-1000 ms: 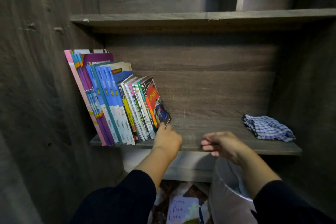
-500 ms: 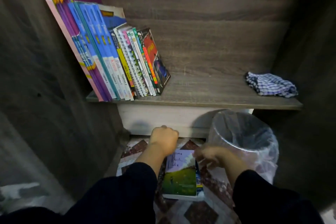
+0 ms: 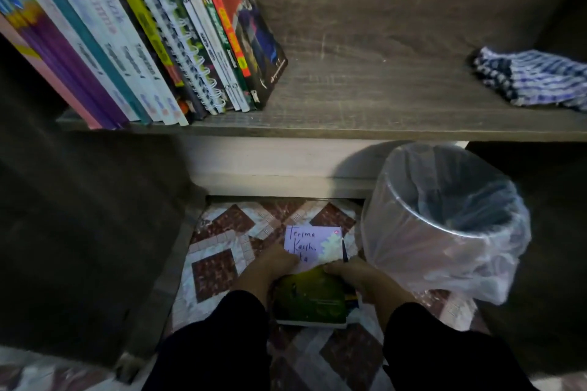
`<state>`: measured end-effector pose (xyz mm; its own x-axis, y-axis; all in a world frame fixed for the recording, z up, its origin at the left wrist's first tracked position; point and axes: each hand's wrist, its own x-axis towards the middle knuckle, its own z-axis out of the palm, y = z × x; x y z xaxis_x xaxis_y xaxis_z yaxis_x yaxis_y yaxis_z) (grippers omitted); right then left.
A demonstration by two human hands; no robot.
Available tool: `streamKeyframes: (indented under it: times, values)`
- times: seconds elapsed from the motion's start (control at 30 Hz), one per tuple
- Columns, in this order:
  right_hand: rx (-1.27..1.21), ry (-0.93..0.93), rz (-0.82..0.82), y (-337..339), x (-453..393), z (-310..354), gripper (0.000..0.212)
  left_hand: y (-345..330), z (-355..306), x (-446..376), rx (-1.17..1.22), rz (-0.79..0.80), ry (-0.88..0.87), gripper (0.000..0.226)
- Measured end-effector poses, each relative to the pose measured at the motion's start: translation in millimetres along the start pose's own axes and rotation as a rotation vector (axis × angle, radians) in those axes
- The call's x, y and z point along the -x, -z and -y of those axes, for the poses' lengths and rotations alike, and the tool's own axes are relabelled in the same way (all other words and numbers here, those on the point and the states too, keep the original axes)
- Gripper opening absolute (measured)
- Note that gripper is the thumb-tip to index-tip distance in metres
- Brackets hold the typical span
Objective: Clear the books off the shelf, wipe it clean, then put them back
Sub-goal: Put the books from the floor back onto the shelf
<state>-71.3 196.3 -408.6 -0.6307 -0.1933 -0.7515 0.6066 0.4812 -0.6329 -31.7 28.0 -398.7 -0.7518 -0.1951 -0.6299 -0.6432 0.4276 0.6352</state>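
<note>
A book with a lilac and green cover (image 3: pixel 309 292) lies on the patterned floor tiles below the shelf, on top of another book whose edge shows under it. My left hand (image 3: pixel 274 265) grips its left edge and my right hand (image 3: pixel 355 273) grips its right edge, fingers over the cover. Above, on the left of the wooden shelf (image 3: pixel 365 98), a row of several books (image 3: pixel 158 41) leans to the left. A blue and white checked cloth (image 3: pixel 533 79) lies crumpled at the shelf's right end.
A round bin with a clear plastic liner (image 3: pixel 444 219) stands on the floor just right of my hands. Dark wooden side panels close in on the left and right. The tiled floor (image 3: pixel 216 270) shows between them.
My hands dropped from the shelf's front edge to the floor and took hold of the lilac and green book. The view tilted down and moved closer.
</note>
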Motion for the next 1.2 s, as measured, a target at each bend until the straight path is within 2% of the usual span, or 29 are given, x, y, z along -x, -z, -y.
streamKeyframes:
  times: [0.1, 0.17, 0.2, 0.27, 0.37, 0.43, 0.5, 0.6, 0.7, 0.8, 0.87, 0.93, 1.03, 1.1, 1.2]
  values:
    - [-0.101, 0.017, 0.026, 0, -8, -6, 0.025, -13, 13, -16, 0.359, 0.046, 0.179, 0.038]
    - [-0.147, 0.029, 0.026, 2, -9, -7, 0.014, -21, 11, -17, 0.569, 0.079, 0.246, 0.019]
    - [-0.171, 0.032, 0.028, 3, -10, -8, 0.014, -26, 7, -15, 0.626, 0.101, 0.268, 0.011]
    - [-0.223, 0.025, 0.048, 7, -9, -8, 0.022, -36, -1, -11, 0.688, 0.15, 0.289, 0.012]
    - [-0.297, -0.052, 0.117, 12, -8, -12, 0.028, -46, -3, -9, 0.71, 0.169, 0.286, 0.033]
    - [-0.285, -0.11, 0.158, 14, -8, -19, 0.032, -46, 1, -10, 0.708, 0.139, 0.309, 0.032]
    - [-0.243, -0.138, 0.201, 13, -8, -23, 0.047, -45, 5, -9, 0.674, 0.126, 0.339, 0.03]
    - [-0.245, -0.064, 0.212, 12, -12, -25, 0.061, -41, 8, -2, 0.655, 0.121, 0.343, 0.021]
    - [-0.226, 0.111, 0.162, 17, -14, -17, 0.095, -35, 5, 0, 0.711, 0.066, 0.248, 0.046]
    - [-0.221, 0.322, 0.073, 18, -13, -6, 0.088, -21, -6, -1, 0.67, -0.067, 0.092, 0.069]
    - [-0.2, 0.478, 0.005, 17, -14, -5, 0.095, -13, -7, -1, 0.594, -0.106, -0.006, 0.077]
    - [-0.131, 0.575, -0.012, 16, -19, -12, 0.098, -11, -4, 2, 0.5, -0.083, -0.074, 0.08]
    - [-0.031, 0.621, -0.003, 19, -24, -25, 0.099, -15, 1, 11, 0.363, -0.033, -0.062, 0.078]
    - [-0.021, 0.626, 0.002, 20, -22, -23, 0.088, -18, 1, 11, 0.386, -0.033, -0.056, 0.077]
    - [-0.12, 0.564, -0.028, 16, -19, -13, 0.054, -19, -2, 10, 0.371, -0.045, -0.057, 0.074]
